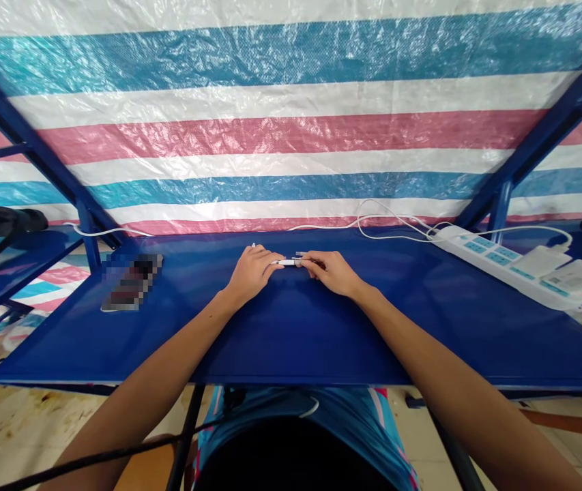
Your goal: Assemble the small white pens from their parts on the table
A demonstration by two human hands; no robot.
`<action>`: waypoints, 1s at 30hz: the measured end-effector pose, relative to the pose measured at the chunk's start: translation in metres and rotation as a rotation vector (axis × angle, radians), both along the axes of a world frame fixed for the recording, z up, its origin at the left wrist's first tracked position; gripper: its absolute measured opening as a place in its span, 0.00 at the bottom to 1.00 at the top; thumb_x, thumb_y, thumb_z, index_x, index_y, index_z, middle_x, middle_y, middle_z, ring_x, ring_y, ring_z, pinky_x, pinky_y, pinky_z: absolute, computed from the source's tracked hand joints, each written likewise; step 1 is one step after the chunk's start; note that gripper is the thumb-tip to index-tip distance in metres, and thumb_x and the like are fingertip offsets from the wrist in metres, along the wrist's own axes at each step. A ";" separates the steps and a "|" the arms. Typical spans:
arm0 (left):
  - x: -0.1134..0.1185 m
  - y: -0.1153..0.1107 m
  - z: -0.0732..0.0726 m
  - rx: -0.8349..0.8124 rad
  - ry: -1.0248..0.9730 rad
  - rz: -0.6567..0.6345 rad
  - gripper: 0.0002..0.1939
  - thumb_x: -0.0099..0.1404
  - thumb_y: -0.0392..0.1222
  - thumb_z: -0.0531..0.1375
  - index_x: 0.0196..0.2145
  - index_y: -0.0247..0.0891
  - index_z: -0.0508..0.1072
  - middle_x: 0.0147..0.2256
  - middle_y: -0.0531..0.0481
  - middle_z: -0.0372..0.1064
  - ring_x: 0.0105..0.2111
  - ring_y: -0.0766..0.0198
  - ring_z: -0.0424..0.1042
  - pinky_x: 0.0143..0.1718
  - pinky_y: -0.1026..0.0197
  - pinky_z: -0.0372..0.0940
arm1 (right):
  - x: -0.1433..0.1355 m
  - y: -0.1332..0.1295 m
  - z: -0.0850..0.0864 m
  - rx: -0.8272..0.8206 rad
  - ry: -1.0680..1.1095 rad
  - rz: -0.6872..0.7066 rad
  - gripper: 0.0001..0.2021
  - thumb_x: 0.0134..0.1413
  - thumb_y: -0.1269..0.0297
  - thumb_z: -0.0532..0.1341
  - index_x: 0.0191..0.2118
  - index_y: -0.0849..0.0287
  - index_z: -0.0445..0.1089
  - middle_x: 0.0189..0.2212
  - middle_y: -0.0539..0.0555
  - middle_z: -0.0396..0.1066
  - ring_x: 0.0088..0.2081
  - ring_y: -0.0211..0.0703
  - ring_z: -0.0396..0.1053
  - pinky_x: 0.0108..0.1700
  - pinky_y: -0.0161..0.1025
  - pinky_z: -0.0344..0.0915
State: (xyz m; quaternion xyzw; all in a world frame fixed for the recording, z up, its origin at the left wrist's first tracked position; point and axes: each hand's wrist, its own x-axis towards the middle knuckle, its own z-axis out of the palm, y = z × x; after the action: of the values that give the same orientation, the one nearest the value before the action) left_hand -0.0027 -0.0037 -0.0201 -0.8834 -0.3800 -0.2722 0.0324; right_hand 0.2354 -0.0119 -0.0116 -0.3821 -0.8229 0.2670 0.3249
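Nearest the camera, two bare forearms reach forward over the front edge of a blue tabletop (291, 334). At the middle of the tabletop, toward its far side, the left hand (250, 271) and the right hand (332, 271) meet, knuckles up, resting on the surface. Between them lies a small white connector piece (286, 262), thin and lying level; the fingertips of the left hand pinch one end and the fingertips of the right hand close on the other end, where a greyish tip shows. What exactly the piece is cannot be told at this size. To the left, well apart from the hands, a phone (132, 283) lies flat on the tabletop, its face blurred. At the right rear a long white power strip (500, 262) lies slantwise, with two white adapters (559, 269) plugged in at its near end. White cables (387, 221) loop along the back edge of the tabletop, beside the strip. Behind everything hangs a striped plastic sheet (291, 116) in blue, white and pink, framed by blue metal struts (541, 146).
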 end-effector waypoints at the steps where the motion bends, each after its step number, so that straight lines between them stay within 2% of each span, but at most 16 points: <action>1: 0.000 0.000 0.000 0.005 0.006 0.001 0.22 0.79 0.50 0.48 0.46 0.39 0.79 0.36 0.44 0.80 0.38 0.54 0.71 0.43 0.53 0.61 | 0.000 0.000 0.000 0.004 -0.011 0.006 0.18 0.71 0.55 0.52 0.32 0.57 0.69 0.23 0.49 0.69 0.26 0.40 0.66 0.35 0.36 0.59; 7: 0.002 -0.002 -0.002 0.048 0.029 -0.007 0.23 0.80 0.51 0.46 0.47 0.41 0.79 0.36 0.44 0.79 0.39 0.54 0.69 0.44 0.52 0.60 | -0.003 -0.003 0.003 0.070 -0.245 0.014 0.15 0.73 0.63 0.50 0.40 0.57 0.73 0.29 0.53 0.73 0.32 0.43 0.70 0.38 0.37 0.61; 13: 0.003 -0.004 -0.001 0.113 0.031 -0.035 0.23 0.80 0.50 0.46 0.47 0.39 0.79 0.36 0.45 0.79 0.40 0.54 0.68 0.43 0.53 0.59 | -0.004 -0.007 0.008 0.079 -0.422 -0.030 0.14 0.73 0.63 0.50 0.47 0.56 0.74 0.36 0.57 0.76 0.38 0.47 0.73 0.38 0.38 0.62; 20: 0.004 -0.005 0.000 0.130 0.056 -0.022 0.22 0.80 0.50 0.48 0.46 0.40 0.79 0.34 0.45 0.78 0.41 0.53 0.67 0.43 0.52 0.59 | -0.005 -0.011 0.012 0.002 -0.493 -0.025 0.14 0.73 0.66 0.50 0.46 0.57 0.74 0.38 0.59 0.78 0.40 0.50 0.75 0.38 0.40 0.62; 25: 0.005 -0.005 0.001 0.147 0.045 -0.027 0.24 0.80 0.52 0.46 0.45 0.40 0.79 0.34 0.45 0.78 0.41 0.53 0.67 0.43 0.52 0.58 | -0.003 -0.010 0.009 0.044 -0.440 -0.009 0.12 0.73 0.64 0.52 0.50 0.56 0.73 0.39 0.58 0.78 0.39 0.48 0.75 0.37 0.38 0.61; 30: 0.005 -0.005 0.000 0.161 0.070 -0.008 0.26 0.80 0.53 0.44 0.44 0.41 0.79 0.34 0.45 0.77 0.39 0.53 0.67 0.42 0.52 0.58 | -0.006 -0.011 0.011 0.037 -0.507 -0.054 0.12 0.71 0.68 0.53 0.43 0.56 0.74 0.34 0.57 0.77 0.37 0.48 0.75 0.35 0.38 0.57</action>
State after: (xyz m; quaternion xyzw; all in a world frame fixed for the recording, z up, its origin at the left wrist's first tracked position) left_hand 0.0018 -0.0086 -0.0197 -0.8885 -0.3519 -0.2708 0.1155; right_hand 0.2289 -0.0227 -0.0011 -0.4529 -0.8722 0.1388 0.1219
